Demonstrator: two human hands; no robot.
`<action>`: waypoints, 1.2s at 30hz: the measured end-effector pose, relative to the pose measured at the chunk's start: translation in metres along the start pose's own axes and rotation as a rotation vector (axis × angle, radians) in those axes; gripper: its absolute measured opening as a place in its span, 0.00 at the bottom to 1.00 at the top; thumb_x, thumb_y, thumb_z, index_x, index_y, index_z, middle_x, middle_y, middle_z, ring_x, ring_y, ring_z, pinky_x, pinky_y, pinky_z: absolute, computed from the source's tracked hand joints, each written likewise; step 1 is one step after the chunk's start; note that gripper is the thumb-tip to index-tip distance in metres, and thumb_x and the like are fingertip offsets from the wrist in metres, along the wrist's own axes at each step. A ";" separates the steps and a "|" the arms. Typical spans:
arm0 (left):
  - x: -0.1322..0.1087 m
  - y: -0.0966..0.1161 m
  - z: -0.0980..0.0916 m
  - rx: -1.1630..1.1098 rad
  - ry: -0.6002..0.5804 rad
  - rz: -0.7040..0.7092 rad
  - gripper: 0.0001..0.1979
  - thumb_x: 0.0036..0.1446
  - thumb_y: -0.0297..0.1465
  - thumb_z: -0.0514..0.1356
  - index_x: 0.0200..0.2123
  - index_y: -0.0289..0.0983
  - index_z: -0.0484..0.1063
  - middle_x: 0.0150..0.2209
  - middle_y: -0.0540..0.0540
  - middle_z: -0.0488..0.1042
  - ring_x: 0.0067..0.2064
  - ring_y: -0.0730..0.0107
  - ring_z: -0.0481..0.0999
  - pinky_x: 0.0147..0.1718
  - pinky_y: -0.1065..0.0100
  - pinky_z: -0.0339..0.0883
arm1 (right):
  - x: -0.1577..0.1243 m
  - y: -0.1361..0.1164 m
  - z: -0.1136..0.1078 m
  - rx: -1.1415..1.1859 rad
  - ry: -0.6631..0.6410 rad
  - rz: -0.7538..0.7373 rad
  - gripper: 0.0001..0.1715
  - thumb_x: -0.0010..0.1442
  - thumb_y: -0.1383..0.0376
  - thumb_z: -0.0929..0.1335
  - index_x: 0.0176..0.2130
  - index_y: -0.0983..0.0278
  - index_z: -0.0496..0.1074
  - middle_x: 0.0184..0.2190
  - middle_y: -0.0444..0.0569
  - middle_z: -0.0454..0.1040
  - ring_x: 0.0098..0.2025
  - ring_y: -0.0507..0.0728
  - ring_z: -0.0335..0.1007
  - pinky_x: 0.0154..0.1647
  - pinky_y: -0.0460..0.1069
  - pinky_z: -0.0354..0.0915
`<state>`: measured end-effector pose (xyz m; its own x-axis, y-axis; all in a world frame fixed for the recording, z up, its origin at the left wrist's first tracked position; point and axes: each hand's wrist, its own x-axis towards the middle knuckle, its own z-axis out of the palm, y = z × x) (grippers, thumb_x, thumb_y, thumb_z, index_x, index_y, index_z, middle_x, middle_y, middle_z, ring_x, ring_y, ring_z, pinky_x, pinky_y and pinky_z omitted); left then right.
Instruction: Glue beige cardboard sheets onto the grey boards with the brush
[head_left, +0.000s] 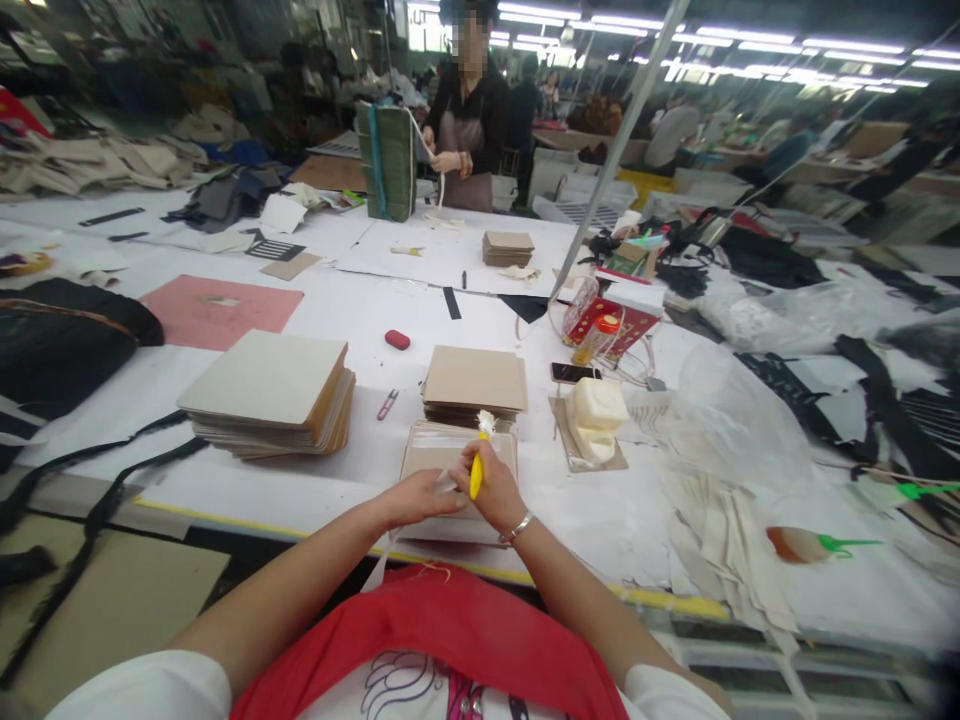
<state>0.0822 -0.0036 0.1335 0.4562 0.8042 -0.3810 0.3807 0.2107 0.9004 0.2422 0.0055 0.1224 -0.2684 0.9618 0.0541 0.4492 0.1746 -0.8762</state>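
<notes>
My right hand (pixel 491 488) is closed around a yellow-handled brush (pixel 478 462) with pale bristles pointing up. My left hand (pixel 415 497) is closed in a pinch on a white strip (pixel 384 560) that hangs down toward my lap. Both hands hover over a tan rectangular board (pixel 424 460) lying at the table's near edge. Just beyond it sits a short stack of tan boards (pixel 474 383).
A bigger stack of boards (pixel 270 393) lies to the left, a cream glue container (pixel 595 417) on a card to the right. Small pink scissors (pixel 388 403), a red case (pixel 397 339), a phone (pixel 573 372) and clear plastic sheeting (pixel 735 420) lie around. Another person (pixel 469 120) stands across the table.
</notes>
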 end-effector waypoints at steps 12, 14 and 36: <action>0.010 -0.051 -0.038 -0.264 0.039 -0.253 0.18 0.34 0.41 0.63 0.24 0.33 0.67 0.16 0.55 0.61 0.18 0.81 0.57 0.17 0.76 0.46 | 0.004 0.056 -0.026 -0.148 0.424 0.128 0.13 0.52 0.58 0.63 0.36 0.62 0.59 0.28 0.44 0.66 0.30 0.51 0.65 0.33 0.46 0.61; 0.016 -0.052 -0.044 -0.259 0.095 -0.222 0.16 0.35 0.39 0.63 0.24 0.33 0.66 0.18 0.54 0.62 0.20 0.80 0.59 0.18 0.75 0.48 | 0.008 0.060 -0.023 -0.146 0.479 0.136 0.14 0.53 0.57 0.63 0.36 0.63 0.59 0.29 0.45 0.67 0.31 0.51 0.65 0.34 0.46 0.61; 0.090 -0.069 -0.074 0.602 0.653 -0.178 0.11 0.45 0.39 0.59 0.21 0.36 0.69 0.31 0.47 0.66 0.34 0.69 0.69 0.34 0.70 0.61 | 0.039 0.118 -0.003 -0.624 0.374 0.272 0.17 0.56 0.58 0.59 0.43 0.65 0.62 0.29 0.47 0.70 0.30 0.53 0.65 0.30 0.45 0.55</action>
<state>0.0374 0.0947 0.0523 -0.1269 0.9814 -0.1439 0.8419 0.1833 0.5076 0.2873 0.0647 0.0227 0.1756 0.9757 0.1308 0.8845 -0.0980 -0.4562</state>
